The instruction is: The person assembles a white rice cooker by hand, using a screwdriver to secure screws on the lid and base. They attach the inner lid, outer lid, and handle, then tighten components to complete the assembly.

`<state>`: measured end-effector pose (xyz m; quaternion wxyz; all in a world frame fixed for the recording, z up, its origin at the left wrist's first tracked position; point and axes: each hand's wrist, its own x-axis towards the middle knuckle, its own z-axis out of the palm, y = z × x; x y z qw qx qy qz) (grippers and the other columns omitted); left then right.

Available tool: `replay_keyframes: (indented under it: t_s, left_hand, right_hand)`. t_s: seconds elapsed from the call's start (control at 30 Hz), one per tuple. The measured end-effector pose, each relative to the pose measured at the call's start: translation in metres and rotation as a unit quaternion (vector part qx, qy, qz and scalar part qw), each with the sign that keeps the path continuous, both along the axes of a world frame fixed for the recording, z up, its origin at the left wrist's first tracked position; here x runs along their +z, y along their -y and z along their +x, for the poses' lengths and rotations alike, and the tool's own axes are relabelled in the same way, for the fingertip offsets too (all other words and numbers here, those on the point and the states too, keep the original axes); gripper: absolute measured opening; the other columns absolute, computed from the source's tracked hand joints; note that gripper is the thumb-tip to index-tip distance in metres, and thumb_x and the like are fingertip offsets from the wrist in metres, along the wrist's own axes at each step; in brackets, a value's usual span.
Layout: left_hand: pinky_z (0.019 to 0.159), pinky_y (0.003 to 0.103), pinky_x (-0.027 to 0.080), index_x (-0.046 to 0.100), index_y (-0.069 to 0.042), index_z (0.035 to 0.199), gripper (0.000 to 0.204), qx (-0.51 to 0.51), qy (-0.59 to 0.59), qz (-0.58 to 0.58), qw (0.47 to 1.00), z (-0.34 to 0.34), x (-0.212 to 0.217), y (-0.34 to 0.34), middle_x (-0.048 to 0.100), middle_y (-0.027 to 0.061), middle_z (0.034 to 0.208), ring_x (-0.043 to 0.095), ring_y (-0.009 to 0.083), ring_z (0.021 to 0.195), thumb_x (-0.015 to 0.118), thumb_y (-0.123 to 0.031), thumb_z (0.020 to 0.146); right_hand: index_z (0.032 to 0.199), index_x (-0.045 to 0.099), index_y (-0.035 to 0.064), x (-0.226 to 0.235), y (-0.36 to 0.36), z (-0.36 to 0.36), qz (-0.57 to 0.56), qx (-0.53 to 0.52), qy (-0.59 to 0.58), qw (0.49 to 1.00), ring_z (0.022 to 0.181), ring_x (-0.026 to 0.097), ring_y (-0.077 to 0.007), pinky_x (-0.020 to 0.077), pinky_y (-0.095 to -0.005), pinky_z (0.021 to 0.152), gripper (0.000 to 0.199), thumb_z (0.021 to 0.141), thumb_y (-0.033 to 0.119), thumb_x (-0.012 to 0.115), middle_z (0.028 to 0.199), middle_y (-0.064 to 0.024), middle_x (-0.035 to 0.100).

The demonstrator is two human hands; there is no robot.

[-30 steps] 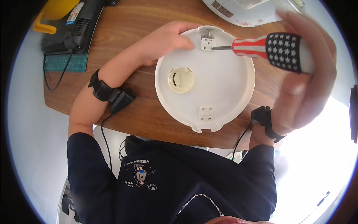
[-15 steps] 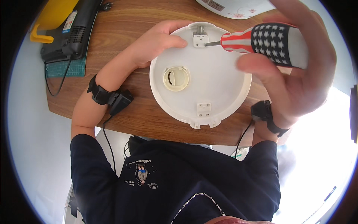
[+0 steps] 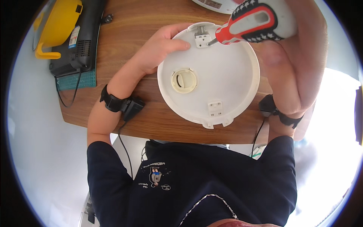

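Note:
A round white plastic lid [image 3: 227, 83], its inner side up, lies tilted in front of me. My left hand [image 3: 163, 47] grips its far left rim, thumb on the inside and fingers behind. My right hand [image 3: 298, 56] is wrapped round the thick red, black and white handle of a screwdriver [image 3: 247, 23]. The screwdriver's tip meets a lower corner of the small white hinge block [image 3: 203, 41] at the lid's far edge. Whether a screw sits under the tip is too small to tell. A cream round vent cap [image 3: 184, 81] sits in the lid's left part.
On the far left stands a black appliance base [image 3: 70, 56] with a yellow part [image 3: 62, 32], over a green cutting mat [image 3: 77, 80]. A white rounded body [image 3: 219, 5] is at the far edge of the wooden table [image 3: 124, 19]. Black straps with cables circle both forearms.
The screwdriver handle has rolled to show another side and now slants farther away from me. My right hand has turned with it. The whole view has shifted slightly; my left hand keeps its hold.

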<state>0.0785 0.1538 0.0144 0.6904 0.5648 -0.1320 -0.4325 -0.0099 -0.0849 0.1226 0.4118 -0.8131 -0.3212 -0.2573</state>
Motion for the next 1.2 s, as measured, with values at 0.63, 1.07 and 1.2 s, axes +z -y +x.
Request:
replay_keyframes:
  t_s: [0.63,1.07,1.2]
  left_hand:
    - [0.095,0.036,0.059,0.062,0.003,0.136,0.043,0.014,-0.054,-0.014,0.998,0.008,-0.015,-0.013,0.073,0.0137,0.127,0.072,0.022,0.111,0.066,-0.006,0.095]
    - [0.098,0.035,0.058,0.059,0.002,0.14,0.045,-0.01,-0.045,-0.079,0.996,0.01,-0.022,-0.018,0.071,0.013,0.13,0.071,0.0193,0.115,0.068,-0.013,0.098]
    - [0.098,0.035,0.058,0.06,0.002,0.139,0.044,-0.043,-0.064,-0.093,0.993,0.017,-0.022,-0.019,0.071,0.0125,0.13,0.071,0.0191,0.115,0.068,-0.012,0.098]
  right_hand:
    - [0.125,0.071,0.0023,-0.009,-0.027,0.018,0.047,0.014,0.025,0.998,0.094,0.074,-0.0302,0.0586,-0.0358,0.078,0.039,0.092,0.023,0.075,0.106,-0.016,0.073]
    - [0.124,0.072,0.0046,-0.008,-0.026,0.028,0.057,0.017,0.043,0.997,0.09,0.074,-0.0308,0.0591,-0.0362,0.074,0.039,0.089,0.021,0.078,0.102,-0.0156,0.073]
    - [0.123,0.072,0.0053,-0.009,-0.015,0.025,0.058,0.016,0.045,0.997,0.089,0.074,-0.031,0.0592,-0.0363,0.073,0.039,0.088,0.02,0.078,0.101,-0.0155,0.073]
